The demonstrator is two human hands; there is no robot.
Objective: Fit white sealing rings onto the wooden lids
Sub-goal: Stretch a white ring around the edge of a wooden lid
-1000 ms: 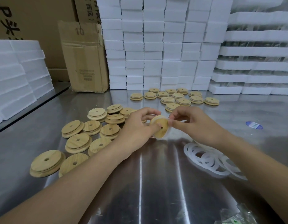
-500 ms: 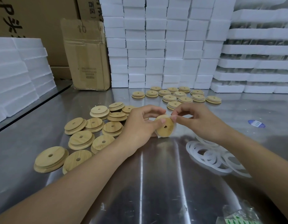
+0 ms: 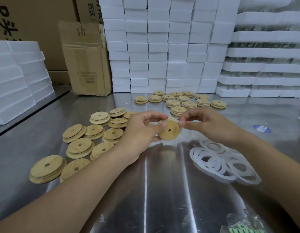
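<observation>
One wooden lid is held above the steel table, tipped nearly on edge so that its flat face and central hole turn toward the camera; being round, it shows no long axis. The left hand grips it, thumb on the face and fingers curled behind, hiding its left rim. The right hand pinches a white sealing ring at the lid's upper right rim. Below and right of the lid lies a heap of loose rings; left of it, scattered lids; beyond it, a lid cluster before stacked foam blocks.
</observation>
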